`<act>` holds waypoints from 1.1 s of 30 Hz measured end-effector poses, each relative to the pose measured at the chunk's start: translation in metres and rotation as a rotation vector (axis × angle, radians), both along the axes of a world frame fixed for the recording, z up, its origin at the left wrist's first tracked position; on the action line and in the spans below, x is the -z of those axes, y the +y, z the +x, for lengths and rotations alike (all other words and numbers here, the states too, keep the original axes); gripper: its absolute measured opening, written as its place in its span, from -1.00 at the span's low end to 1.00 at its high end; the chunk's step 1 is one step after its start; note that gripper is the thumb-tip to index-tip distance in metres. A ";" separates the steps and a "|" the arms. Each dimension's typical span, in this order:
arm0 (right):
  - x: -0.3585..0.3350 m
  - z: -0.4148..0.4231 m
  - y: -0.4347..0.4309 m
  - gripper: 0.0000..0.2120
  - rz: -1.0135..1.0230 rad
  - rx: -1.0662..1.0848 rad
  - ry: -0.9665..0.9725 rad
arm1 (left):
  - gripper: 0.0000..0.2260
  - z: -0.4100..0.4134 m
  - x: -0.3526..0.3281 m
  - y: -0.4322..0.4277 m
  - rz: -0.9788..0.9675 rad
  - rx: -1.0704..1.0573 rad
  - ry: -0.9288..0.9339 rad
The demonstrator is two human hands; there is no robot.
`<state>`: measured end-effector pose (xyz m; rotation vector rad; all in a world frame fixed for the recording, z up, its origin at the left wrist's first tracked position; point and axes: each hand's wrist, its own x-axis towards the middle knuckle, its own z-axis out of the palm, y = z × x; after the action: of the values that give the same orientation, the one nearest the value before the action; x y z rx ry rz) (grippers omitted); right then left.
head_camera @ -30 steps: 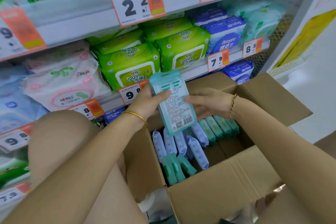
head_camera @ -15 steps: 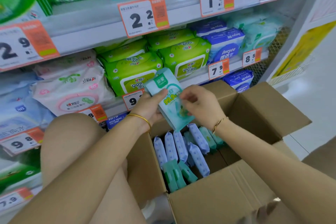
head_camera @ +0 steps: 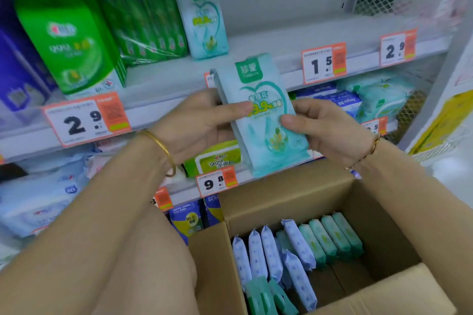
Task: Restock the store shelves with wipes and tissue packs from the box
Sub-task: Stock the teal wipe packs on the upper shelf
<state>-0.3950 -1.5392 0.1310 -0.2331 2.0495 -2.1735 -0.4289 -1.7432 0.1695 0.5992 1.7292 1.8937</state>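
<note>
Teal plastic wipes pack (head_camera: 266, 120) was clamped upright between my left hand (head_camera: 194, 123) and right hand (head_camera: 330, 130), above the open cardboard box (head_camera: 378, 215), just below its matching shelf pack (head_camera: 202, 13). Risk: slick film could slip from my fingers.

Retail shop, price tags (head_camera: 323, 63), stocked shelves (head_camera: 179, 77)

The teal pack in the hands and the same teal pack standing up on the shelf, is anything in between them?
Nothing. In the head view only bare grey shelf shows between the held teal pack and the standing teal pack.
</note>
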 end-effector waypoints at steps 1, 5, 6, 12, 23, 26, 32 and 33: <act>-0.014 -0.009 -0.002 -0.71 -0.019 0.010 0.024 | -0.80 -0.009 -0.013 0.000 -0.009 -0.048 0.042; -0.070 -0.064 -0.014 -0.88 0.040 0.092 0.068 | -0.87 -0.058 -0.055 0.004 0.039 -0.258 0.061; -0.082 -0.079 -0.018 -0.93 0.076 0.120 0.073 | -0.88 -0.070 -0.062 0.004 0.053 -0.284 0.058; -0.118 -0.165 -0.041 -0.92 0.417 0.274 0.111 | -0.79 -0.141 -0.070 0.009 -0.237 -0.542 0.341; -0.089 -0.218 -0.074 -0.61 0.836 0.348 0.068 | -0.70 -0.190 -0.041 0.005 -0.669 -0.834 0.590; -0.088 -0.221 -0.076 -0.51 0.903 0.394 0.106 | -0.70 -0.192 -0.043 0.007 -0.731 -0.827 0.628; -0.089 -0.226 -0.076 -0.43 0.916 0.387 0.058 | -0.70 -0.198 -0.040 0.003 -0.689 -0.830 0.634; -0.089 -0.225 -0.076 -0.48 0.942 0.381 0.063 | -0.69 -0.199 -0.039 0.002 -0.685 -0.827 0.634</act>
<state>-0.6203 -1.6149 0.2201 0.2198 3.0543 -1.0903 -0.6278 -1.7412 0.2087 0.2095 3.2106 1.4033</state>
